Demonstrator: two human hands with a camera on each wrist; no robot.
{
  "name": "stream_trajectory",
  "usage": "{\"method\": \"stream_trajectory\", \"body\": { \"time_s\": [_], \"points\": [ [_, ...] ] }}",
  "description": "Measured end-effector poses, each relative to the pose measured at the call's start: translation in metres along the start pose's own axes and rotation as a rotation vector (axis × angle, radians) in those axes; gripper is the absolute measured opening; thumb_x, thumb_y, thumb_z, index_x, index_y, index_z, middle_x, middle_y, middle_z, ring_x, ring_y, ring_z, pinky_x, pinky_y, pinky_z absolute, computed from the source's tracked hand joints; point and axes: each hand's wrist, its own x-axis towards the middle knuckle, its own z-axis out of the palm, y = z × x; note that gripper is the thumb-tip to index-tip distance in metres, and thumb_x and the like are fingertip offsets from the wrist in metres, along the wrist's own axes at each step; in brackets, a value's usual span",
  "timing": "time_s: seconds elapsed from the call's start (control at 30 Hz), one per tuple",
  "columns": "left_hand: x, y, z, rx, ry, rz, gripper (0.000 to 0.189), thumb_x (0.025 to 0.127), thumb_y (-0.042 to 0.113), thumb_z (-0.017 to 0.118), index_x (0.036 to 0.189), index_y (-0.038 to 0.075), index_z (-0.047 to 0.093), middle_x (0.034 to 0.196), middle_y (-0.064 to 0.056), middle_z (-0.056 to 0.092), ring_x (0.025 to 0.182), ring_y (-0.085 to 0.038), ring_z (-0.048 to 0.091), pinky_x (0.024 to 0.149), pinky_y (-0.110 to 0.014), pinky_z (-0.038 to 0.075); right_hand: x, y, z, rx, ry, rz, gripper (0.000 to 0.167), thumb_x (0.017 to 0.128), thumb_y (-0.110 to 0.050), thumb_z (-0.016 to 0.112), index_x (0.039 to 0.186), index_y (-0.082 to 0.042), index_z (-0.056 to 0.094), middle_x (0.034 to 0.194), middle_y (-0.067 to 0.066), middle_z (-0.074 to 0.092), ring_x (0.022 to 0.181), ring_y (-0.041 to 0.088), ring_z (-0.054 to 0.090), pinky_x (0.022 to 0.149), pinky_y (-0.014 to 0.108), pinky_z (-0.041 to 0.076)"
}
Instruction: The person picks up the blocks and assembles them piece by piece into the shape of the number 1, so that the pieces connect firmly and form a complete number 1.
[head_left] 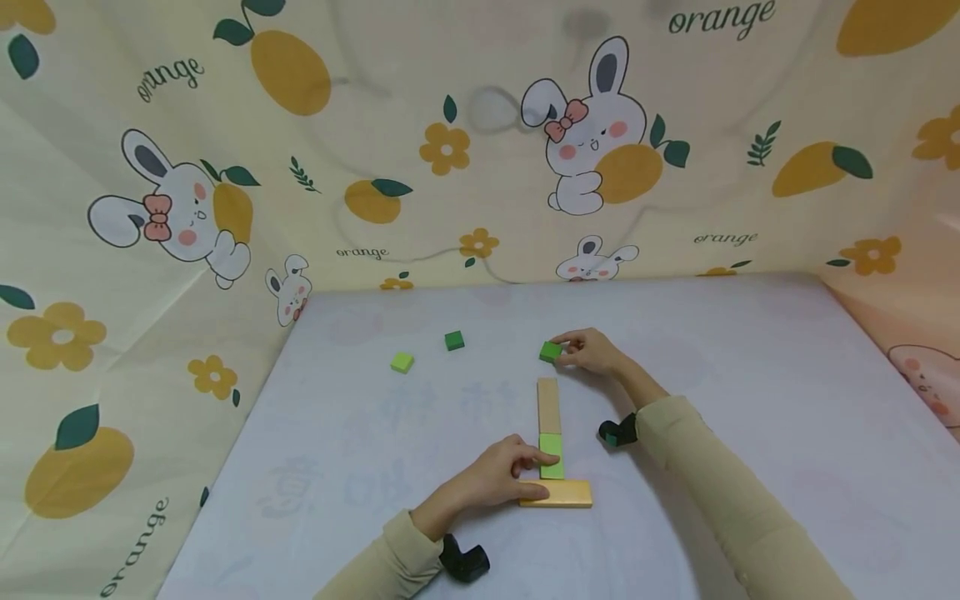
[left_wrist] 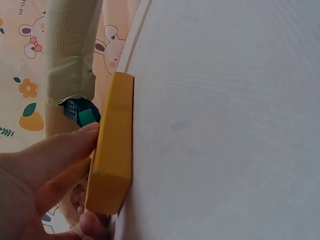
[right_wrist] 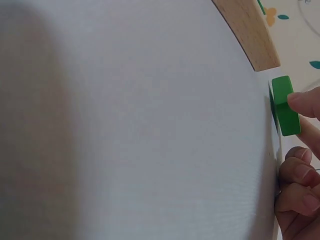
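My right hand point(head_left: 592, 350) pinches a green block point(head_left: 550, 352) between thumb and fingertips, just beyond the far end of a row of blocks. In the right wrist view the green block point(right_wrist: 286, 106) is a little apart from the end of a plain wooden block point(right_wrist: 254, 37). My left hand point(head_left: 497, 468) lies over the near end of the row. Its thumb rests on a yellow block point(head_left: 570, 493) set crosswise, and its index finger touches a light green block point(head_left: 551, 446). The wooden block point(head_left: 548, 406) lies lengthwise beyond the light green one.
Two small loose blocks lie to the far left on the white table point(head_left: 315, 400): a light green one point(head_left: 402, 362) and a dark green one point(head_left: 454, 340). A printed cloth point(head_left: 480, 150) hangs behind the table and along its sides. Black devices point(head_left: 465, 560) sit at both wrists.
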Motion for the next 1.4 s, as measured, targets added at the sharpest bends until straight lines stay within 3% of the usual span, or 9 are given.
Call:
{"method": "stream_trajectory", "body": {
  "time_s": [0.8, 1.17, 1.4],
  "points": [
    [-0.001, 0.0, 0.0, -0.002, 0.012, -0.006, 0.04, 0.083, 0.022, 0.075, 0.121, 0.013, 0.068, 0.087, -0.005, 0.053, 0.067, -0.002, 0.036, 0.061, -0.013, 0.029, -0.011, -0.004, 0.01, 0.018, 0.066, 0.076, 0.043, 0.079, -0.021, 0.078, 0.114, 0.0, 0.067, 0.066, -0.004, 0.041, 0.065, 0.013, 0.038, 0.062, 0.025, 0.03],
    [-0.002, 0.001, 0.0, -0.016, 0.005, -0.004, 0.041, 0.083, 0.021, 0.075, 0.122, 0.013, 0.067, 0.085, -0.004, 0.05, 0.066, -0.001, 0.034, 0.061, -0.013, 0.029, -0.009, 0.005, 0.005, 0.066, -0.022, 0.055, 0.053, 0.082, -0.023, 0.075, 0.127, 0.0, 0.06, 0.071, -0.002, 0.043, 0.072, 0.014, 0.04, 0.068, 0.028, 0.032],
    [0.0, -0.001, 0.0, 0.001, 0.009, -0.008, 0.041, 0.083, 0.022, 0.075, 0.122, 0.014, 0.068, 0.085, -0.003, 0.049, 0.067, -0.002, 0.035, 0.061, -0.013, 0.029, -0.005, 0.002, 0.003, 0.043, -0.039, 0.07, 0.05, 0.082, -0.022, 0.074, 0.127, -0.003, 0.061, 0.071, -0.003, 0.043, 0.072, 0.014, 0.04, 0.069, 0.028, 0.032]
  ]
}}
